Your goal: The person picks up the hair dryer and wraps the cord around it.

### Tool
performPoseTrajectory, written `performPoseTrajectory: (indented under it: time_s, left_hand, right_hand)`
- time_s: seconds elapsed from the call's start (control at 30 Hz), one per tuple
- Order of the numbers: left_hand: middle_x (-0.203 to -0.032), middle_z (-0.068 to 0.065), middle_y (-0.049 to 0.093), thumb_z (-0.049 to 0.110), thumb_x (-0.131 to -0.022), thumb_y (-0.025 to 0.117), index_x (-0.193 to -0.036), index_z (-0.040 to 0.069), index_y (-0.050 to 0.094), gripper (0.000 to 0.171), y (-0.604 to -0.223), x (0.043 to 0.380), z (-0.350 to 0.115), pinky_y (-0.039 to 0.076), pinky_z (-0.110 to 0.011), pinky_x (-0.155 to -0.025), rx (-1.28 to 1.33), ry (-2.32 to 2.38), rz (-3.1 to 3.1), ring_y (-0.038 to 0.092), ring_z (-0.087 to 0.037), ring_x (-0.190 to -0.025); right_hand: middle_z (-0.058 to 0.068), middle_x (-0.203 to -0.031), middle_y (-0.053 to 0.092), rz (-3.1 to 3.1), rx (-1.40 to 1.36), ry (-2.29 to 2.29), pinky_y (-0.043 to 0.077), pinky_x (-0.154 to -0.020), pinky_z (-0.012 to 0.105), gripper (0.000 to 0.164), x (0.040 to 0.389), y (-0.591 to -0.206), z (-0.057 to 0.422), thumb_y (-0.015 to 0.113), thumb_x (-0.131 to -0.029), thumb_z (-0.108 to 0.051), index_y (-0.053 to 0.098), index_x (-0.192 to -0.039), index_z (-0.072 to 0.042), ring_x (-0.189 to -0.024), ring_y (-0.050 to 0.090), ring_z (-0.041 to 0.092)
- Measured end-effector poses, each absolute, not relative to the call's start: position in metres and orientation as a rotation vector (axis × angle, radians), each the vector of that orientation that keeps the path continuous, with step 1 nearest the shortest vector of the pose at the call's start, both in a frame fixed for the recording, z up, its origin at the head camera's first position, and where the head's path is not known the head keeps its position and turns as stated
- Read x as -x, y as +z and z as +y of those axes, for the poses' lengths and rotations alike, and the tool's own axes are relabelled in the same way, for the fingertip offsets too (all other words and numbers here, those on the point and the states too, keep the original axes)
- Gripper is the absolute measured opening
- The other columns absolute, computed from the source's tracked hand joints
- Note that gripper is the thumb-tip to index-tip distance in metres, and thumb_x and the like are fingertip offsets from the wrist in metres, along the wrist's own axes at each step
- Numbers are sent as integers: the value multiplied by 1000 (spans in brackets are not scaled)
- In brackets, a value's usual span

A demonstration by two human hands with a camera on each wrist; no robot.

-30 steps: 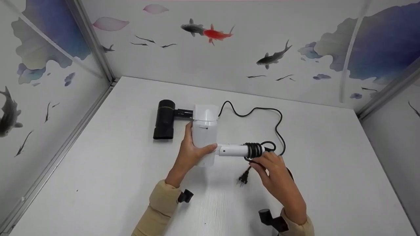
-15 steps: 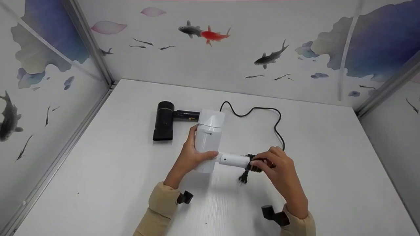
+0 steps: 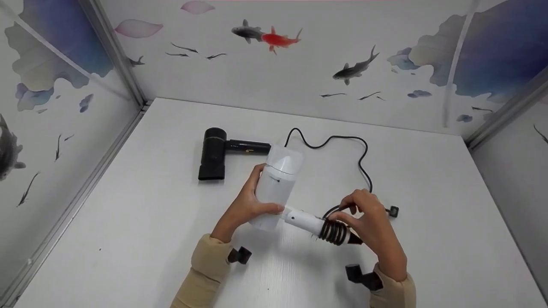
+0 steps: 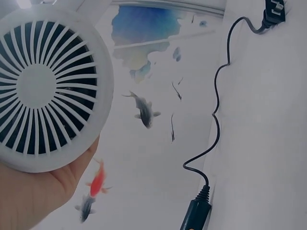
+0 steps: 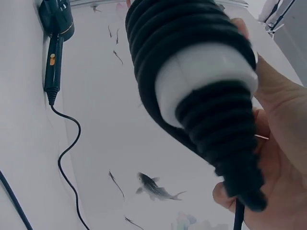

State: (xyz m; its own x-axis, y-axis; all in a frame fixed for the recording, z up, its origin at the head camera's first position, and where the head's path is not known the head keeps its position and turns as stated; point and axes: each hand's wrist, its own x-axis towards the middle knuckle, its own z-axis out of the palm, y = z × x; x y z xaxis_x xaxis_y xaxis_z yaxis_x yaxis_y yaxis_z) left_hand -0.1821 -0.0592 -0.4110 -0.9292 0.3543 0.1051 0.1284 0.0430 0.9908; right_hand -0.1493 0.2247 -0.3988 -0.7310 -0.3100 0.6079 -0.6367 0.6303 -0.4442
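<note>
My left hand (image 3: 246,205) grips the body of a white hair dryer (image 3: 276,188), thumb across its front, held up over the table. Its handle slants down to the right, and a black power cord (image 3: 333,232) is coiled in several turns around the handle's end. With thumb and fingertips, my right hand (image 3: 368,218) pinches a loose length of that cord just above the coils. The left wrist view shows the dryer's round vented grille (image 4: 36,86). In the right wrist view, the ribbed cord sleeve (image 5: 218,129) sticks out of the handle's end, beside my palm.
A black hair dryer (image 3: 213,154) lies on the white table (image 3: 150,214) at the back left, its handle partly behind the white one. Its cord (image 3: 338,137) winds across to the right, where a black plug (image 3: 393,211) lies beyond my right hand. Painted walls enclose the table.
The white hair dryer has tilted, its handle swinging down to the right. My right hand has gone from below the handle's end to above the coils, still holding cord.
</note>
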Motion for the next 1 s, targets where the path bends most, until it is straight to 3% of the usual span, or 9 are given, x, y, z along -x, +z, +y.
performPoseTrajectory:
  time_s: [0.17, 0.47, 0.63, 0.73, 1.0]
  left_hand:
    - [-112, -8, 54, 18, -66, 79, -138, 22, 27, 88, -406, 180, -60, 51, -38, -74, -527, 2048, 2056, 57, -23, -91]
    - [-107, -4, 56, 22, -66, 80, -136, 20, 29, 88, -404, 174, -55, 50, -38, -74, -640, 2122, 1853, 56, -21, -90]
    - [-106, -4, 53, 25, -66, 77, -139, 19, 26, 89, -405, 171, -51, 48, -37, -76, -569, 2195, 1799, 53, -20, -91]
    - [-106, -4, 52, 25, -65, 74, -140, 18, 25, 89, -404, 170, -51, 47, -36, -75, -505, 2259, 1805, 52, -20, -92]
    - [-107, -5, 52, 26, -66, 74, -138, 15, 26, 88, -401, 170, -55, 46, -36, -77, -349, 2412, 1860, 52, -20, -94]
  right_hand:
    - [-1, -77, 56, -2298, -870, 1052, 34, -64, 17, 31, 153, -399, 230, 80, -61, -4, 62, -86, -8, -68, 43, 9]
    - [2, -75, 57, -2326, -698, 1124, 41, -64, 9, 25, 155, -403, 237, 75, -65, 5, 61, -80, -8, -70, 48, 0]
    - [4, -71, 55, -2258, -811, 1114, 38, -60, 11, 9, 159, -403, 224, 69, -79, -10, 61, -77, -6, -66, 44, 4]
    - [7, -66, 53, -2197, -855, 1105, 36, -55, 15, 20, 160, -399, 215, 63, -87, -17, 60, -74, -3, -61, 42, 7]
    - [-6, -63, 49, -2449, -553, 1117, 35, -53, 17, 21, 159, -404, 207, 58, -87, 2, 55, -68, -7, -59, 40, 0]
